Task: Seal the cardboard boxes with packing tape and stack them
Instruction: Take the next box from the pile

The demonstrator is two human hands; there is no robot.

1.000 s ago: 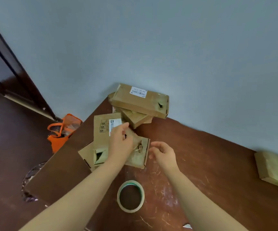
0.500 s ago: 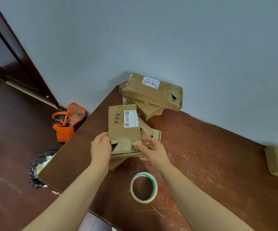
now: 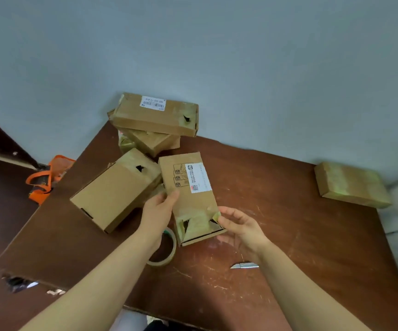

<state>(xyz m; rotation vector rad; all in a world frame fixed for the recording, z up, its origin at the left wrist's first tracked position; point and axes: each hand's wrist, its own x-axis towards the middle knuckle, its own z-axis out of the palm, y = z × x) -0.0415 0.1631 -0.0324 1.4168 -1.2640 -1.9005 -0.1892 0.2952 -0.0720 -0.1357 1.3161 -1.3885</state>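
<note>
Cardboard box [image 3: 193, 204] with the white label is between both hands, long axis pointing away from the person, torn end nearest. Left hand [image 3: 157, 211] grips its left edge, right hand [image 3: 239, 226] pinches the near right corner. Tape roll [image 3: 162, 262] lies below the left wrist; bare table [image 3: 288, 235] shows on the right

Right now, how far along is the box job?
Done, apparently: stacked boxes by the wall; the far-right box looks taped. In hand: left hand and right hand hold the labelled box, its near end torn. Left: seal it with the tape roll, then the plain box, and stack them.
</note>
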